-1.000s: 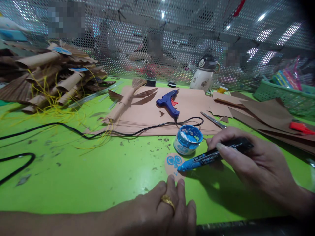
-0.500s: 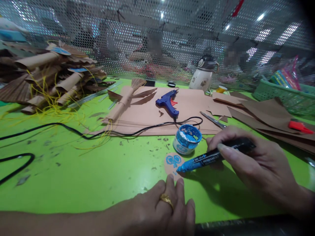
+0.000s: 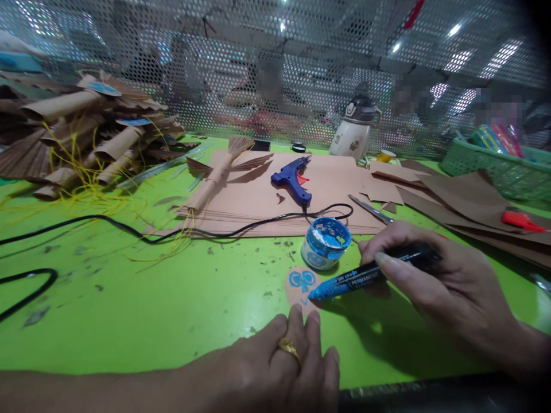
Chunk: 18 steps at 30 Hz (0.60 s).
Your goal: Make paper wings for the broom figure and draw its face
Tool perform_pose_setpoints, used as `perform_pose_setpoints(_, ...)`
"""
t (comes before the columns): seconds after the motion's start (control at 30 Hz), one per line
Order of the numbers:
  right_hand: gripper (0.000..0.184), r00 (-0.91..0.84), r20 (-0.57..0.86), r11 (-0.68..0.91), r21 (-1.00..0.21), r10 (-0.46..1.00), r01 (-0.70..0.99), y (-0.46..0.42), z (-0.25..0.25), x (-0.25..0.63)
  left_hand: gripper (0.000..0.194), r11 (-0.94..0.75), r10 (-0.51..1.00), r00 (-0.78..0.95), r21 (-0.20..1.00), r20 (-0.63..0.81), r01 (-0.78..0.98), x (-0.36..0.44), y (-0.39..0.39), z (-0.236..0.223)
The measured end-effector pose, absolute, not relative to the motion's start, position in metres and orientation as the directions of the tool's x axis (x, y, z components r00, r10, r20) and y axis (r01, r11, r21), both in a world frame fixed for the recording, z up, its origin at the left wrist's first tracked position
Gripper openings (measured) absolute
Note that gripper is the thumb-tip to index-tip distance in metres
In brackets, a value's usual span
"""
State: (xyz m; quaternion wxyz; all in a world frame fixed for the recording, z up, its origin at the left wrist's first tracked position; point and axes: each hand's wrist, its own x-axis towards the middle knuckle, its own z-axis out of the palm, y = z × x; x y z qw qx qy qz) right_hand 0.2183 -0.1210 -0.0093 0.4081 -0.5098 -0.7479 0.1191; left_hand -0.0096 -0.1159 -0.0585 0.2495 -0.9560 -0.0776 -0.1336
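My right hand (image 3: 439, 287) grips a black and blue permanent marker (image 3: 361, 278), its blue-smeared tip touching the small brown paper disc (image 3: 297, 295). Blue round eyes, a mark below them and a short stroke show on that disc. With fingers stretched out, my left hand (image 3: 284, 361) presses the disc's near edge against the green table; a gold ring sits on one finger. Just beyond the disc stands an open jar of blue paint (image 3: 326, 246), with blue smeared over its rim.
A blue glue gun (image 3: 293, 180) and a rolled paper figure (image 3: 215, 178) lie on stacked brown sheets (image 3: 331, 172). A black cord (image 3: 232, 234) crosses the table. Paper figures (image 3: 99, 132) pile up at left. A flask (image 3: 350, 135) and green basket (image 3: 495, 172) stand behind.
The blue stroke low on the disc shows a little more clearly beside the marker tip. Both hands keep their hold, and the view has shifted very slightly.
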Motion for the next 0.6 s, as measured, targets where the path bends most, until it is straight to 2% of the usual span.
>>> perform_pose_setpoints(0.43,0.014,-0.149,0.493,0.454,-0.586,0.857,0.671,-0.1231,-0.0066,0.2185,0.035,-0.854,0.077,0.960,-0.478,0.271,0.203,-0.0105,-0.1173,-0.0598)
perform_pose_setpoints(0.6,0.011,-0.127,0.496,0.449,-0.609,0.859,0.654,-0.1224,-0.0087,0.2190,0.035,-0.855,0.082,0.953,-0.470,0.292,0.218,-0.0094,-0.1172,-0.0613)
